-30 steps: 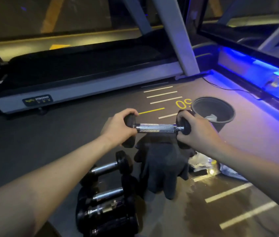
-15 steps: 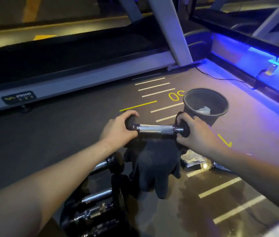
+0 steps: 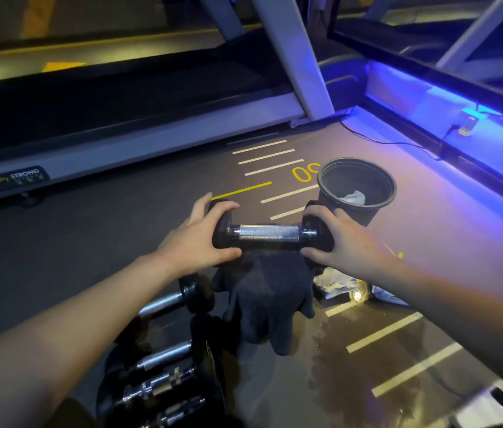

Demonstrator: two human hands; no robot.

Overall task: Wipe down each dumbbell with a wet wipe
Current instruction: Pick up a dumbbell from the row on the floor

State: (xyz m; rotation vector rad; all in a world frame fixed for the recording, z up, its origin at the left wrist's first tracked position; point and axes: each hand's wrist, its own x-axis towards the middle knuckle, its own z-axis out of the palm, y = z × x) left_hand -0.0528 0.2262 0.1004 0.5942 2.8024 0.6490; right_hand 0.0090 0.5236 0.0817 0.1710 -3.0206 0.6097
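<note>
Dumbbell [image 3: 270, 234] held level between both hands in the head view, and lower than half a second ago: then it hung clear above the dark cloth [image 3: 270, 291], now its black heads sit down against the cloth's upper edge, close over the floor [image 3: 89, 257], though whether it bears its weight there I cannot tell. The left hand [image 3: 196, 242] has loosened as well; its thumb and forefinger now spread around the left head rather than wrapping it fully, while the right hand [image 3: 345, 244] is clamped over the right head. I judge this one is being set down, either finished or parked for a fresh wipe; no wipe shows in either hand. The knurled steel bar lies bare and crosswise between the two grips, untouched by any finger. Other dumbbells [image 3: 163, 356] lie stacked near the left forearm, just beside the cloth. A dark bin [image 3: 356, 188] with a crumpled white wipe inside stands just beyond the right hand, and a wipe packet [image 3: 336, 282] lies under that wrist.
</note>
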